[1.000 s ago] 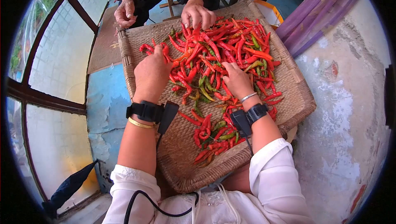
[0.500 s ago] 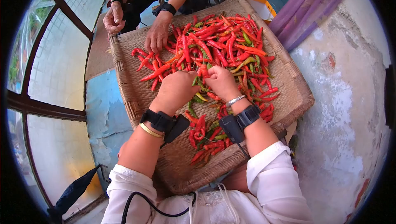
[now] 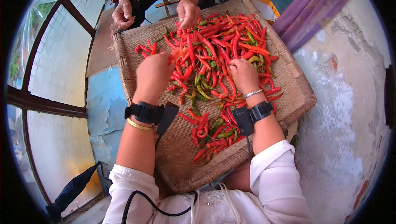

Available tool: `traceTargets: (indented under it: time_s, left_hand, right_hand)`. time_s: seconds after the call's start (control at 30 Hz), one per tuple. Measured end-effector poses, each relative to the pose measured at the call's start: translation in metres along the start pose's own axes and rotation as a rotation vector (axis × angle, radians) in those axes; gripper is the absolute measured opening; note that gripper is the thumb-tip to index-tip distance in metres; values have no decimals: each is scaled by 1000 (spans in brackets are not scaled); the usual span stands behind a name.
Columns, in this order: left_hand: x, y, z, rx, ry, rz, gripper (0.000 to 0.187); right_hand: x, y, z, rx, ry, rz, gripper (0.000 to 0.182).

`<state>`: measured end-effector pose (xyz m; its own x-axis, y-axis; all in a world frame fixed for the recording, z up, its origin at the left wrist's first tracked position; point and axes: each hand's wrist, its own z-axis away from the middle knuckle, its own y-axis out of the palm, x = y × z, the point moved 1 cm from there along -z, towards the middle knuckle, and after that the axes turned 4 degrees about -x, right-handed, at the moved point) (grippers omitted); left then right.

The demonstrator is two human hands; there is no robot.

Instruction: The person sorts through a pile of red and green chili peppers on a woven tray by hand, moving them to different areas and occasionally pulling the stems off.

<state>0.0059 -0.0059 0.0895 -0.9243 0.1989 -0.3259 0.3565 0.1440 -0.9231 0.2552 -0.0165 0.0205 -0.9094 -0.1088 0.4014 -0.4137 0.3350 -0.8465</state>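
A big heap of red peppers (image 3: 210, 42), with some green ones among them, lies on a woven tray (image 3: 169, 154). Over the heap's left side, my left hand (image 3: 153, 75) is closed and slightly blurred; something red shows at its fingertips, probably a pepper. My right hand (image 3: 244, 75) has its fingers pressed together at the right part of the heap, touching the peppers there; what it pinches is hidden. Nearer to me lies a smaller pile of red and green peppers (image 3: 214, 137).
Across the tray is another person, whose two hands (image 3: 189, 11) are over its far edge. Windows (image 3: 57, 51) stand on the left. A rough wall (image 3: 338, 112) and a purple curtain (image 3: 309, 9) are on the right, and a yellow-edged box (image 3: 268, 7) is behind the tray.
My hands have moved apart, the left one to the left and the right one to the right. The other person's right-side hand has lifted off the peppers toward the far edge.
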Motion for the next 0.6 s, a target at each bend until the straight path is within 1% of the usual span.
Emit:
traceTargets:
  time_s: [0.03, 0.07, 0.1, 0.13, 0.17, 0.2, 0.27, 0.3, 0.33, 0.43, 0.47, 0.53, 0.6]
  left_hand:
    - [9, -1, -1, -36, -29, -98, 24]
    - [12, 1, -1, -38, -34, -97, 24]
    - [14, 2, -1, -96, -37, -91, 28]
    - [15, 1, -1, -154, -40, -87, 33]
    - [11, 4, 1, -141, -19, -84, 32]
    - [8, 7, 1, -140, -21, -85, 32]
    - [-1, 17, 4, 101, 108, -74, 30]
    - [-12, 13, 6, 238, 103, -98, 28]
    - [-17, 14, 8, 240, 104, -98, 28]
    - [-28, 15, 12, 272, 254, -7, 28]
    - [-28, 18, 12, 271, 253, -6, 28]
    - [-28, 25, 13, 218, 371, 126, 31]
    - [-31, 26, 15, 190, 404, 166, 32]
  right_hand:
    - [-5, 0, 2, 26, -9, 42, 17]
    - [-8, 3, 4, 54, -20, 84, 18]
    - [-8, 8, 7, 55, -25, 84, 18]
    - [-8, 13, 10, 123, 10, 118, 20]
    - [-9, 17, 11, 190, 47, 152, 23]
    - [-6, 18, 10, 192, 46, 151, 23]
    - [0, 18, 9, 320, 171, 280, 27]
    - [-1, 18, 10, 310, 155, 274, 26]
    - [-1, 18, 10, 311, 157, 274, 26]
    - [5, 9, 7, 355, 122, 223, 23]
    - [9, 5, 6, 357, 156, 193, 22]
    - [21, -6, 3, 361, 186, 163, 22]
    - [35, -21, 5, 366, 145, 192, 22]
